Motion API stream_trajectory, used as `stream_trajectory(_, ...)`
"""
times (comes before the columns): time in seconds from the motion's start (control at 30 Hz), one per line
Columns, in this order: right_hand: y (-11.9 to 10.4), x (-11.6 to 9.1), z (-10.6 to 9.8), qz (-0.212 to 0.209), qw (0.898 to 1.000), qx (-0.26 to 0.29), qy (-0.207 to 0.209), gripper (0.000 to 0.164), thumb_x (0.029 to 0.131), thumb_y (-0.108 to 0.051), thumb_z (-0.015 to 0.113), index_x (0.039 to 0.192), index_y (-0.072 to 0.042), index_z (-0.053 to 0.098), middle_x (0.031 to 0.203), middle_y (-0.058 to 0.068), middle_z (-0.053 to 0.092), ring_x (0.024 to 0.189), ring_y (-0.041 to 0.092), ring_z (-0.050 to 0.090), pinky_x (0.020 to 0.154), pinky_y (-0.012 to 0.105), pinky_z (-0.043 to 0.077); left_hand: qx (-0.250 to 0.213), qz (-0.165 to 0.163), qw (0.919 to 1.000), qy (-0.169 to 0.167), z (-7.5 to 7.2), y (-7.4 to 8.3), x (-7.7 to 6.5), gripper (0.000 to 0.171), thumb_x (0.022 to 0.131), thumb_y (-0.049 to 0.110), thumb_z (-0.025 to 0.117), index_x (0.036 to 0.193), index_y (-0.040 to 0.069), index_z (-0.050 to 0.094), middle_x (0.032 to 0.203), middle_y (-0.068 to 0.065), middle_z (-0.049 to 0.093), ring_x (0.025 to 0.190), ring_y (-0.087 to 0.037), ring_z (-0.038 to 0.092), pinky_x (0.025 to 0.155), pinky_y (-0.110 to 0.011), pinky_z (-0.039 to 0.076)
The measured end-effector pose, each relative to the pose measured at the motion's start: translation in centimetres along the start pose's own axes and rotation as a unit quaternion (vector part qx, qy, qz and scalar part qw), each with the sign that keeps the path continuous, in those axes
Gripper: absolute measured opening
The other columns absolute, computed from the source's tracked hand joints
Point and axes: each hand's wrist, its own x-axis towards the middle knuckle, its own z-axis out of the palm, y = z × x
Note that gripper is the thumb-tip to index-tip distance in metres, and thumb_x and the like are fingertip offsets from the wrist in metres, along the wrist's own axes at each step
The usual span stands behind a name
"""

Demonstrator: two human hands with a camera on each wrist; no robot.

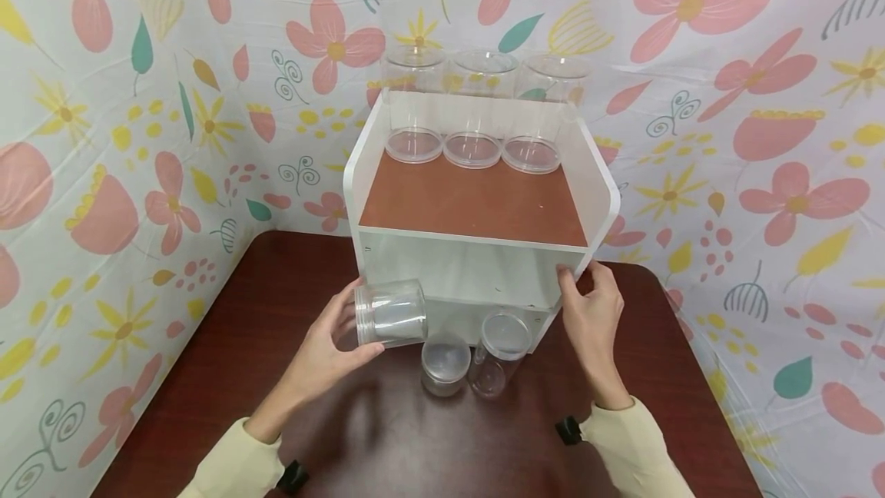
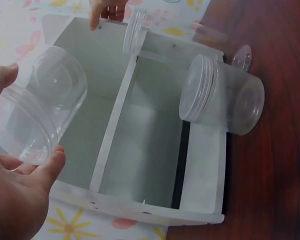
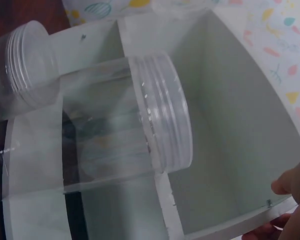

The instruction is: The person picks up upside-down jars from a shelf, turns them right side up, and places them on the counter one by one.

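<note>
My left hand holds a clear screw-lid jar on its side, before the left part of a white shelf unit. The jar's ribbed lid end lies toward the palm, with the thumb along it in the left wrist view. At the right side panel, my right hand grips the edge, thumb inside and fingers outside. Below the shelf front, a short lidded jar and a taller lidded jar stand side by side on the table.
Three clear jars line the back of the brown top shelf. Beneath it, the lower compartments are split by a thin white board. The dark red table meets flowered cloth behind and at both sides.
</note>
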Motion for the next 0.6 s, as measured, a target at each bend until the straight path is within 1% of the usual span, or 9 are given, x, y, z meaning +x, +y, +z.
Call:
stream_trajectory(0.13, 0.4, 0.2, 0.5, -0.018, 1.000, -0.007, 0.007, 0.015, 0.098, -0.009, 0.068, 0.096, 0.005, 0.071, 0.096, 0.020, 0.066, 0.080, 0.018, 0.055, 0.071, 0.028, 0.040, 0.026, 0.002, 0.9997, 0.004, -0.3, 0.0, 0.0, 0.095, 0.083, 0.006, 0.086, 0.161, 0.005, 0.031, 0.142, -0.012, 0.052, 0.129, -0.030, 0.055, 0.105, -0.020, 0.044)
stream_trajectory(0.37, 0.6, 0.4, 0.7, -0.041, 0.999, -0.005, 0.018, 0.013, 0.097, -0.005, 0.068, 0.093, 0.006, 0.072, 0.093, 0.020, 0.066, 0.080, 0.022, 0.058, 0.070, 0.020, 0.040, 0.081, -0.007, 0.9965, 0.016, -0.8, 0.2, 0.2, 0.095, 0.080, 0.011, 0.089, 0.159, 0.006, 0.036, 0.137, -0.008, 0.054, 0.124, -0.025, 0.055, 0.104, -0.023, 0.046)
stream_trajectory(0.47, 0.5, 0.3, 0.7, -0.041, 0.999, -0.004, 0.019, 0.014, 0.097, -0.006, 0.068, 0.091, 0.006, 0.071, 0.092, 0.020, 0.066, 0.079, 0.021, 0.057, 0.070, 0.020, 0.040, 0.102, -0.004, 0.9947, 0.016, -0.9, 0.6, 0.3, 0.096, 0.079, 0.012, 0.091, 0.159, 0.005, 0.037, 0.137, -0.008, 0.054, 0.123, -0.025, 0.056, 0.105, -0.030, 0.048)
stream_trajectory(0.6, 0.7, 0.3, 0.7, -0.037, 0.999, -0.006, 0.019, 0.013, 0.097, -0.006, 0.068, 0.090, 0.005, 0.071, 0.092, 0.019, 0.066, 0.078, 0.016, 0.056, 0.069, 0.020, 0.041, 0.144, 0.000, 0.9895, 0.017, -1.1, 1.2, 0.4, 0.097, 0.078, 0.018, 0.092, 0.158, 0.007, 0.038, 0.140, -0.008, 0.053, 0.123, -0.025, 0.055, 0.104, -0.045, 0.049)
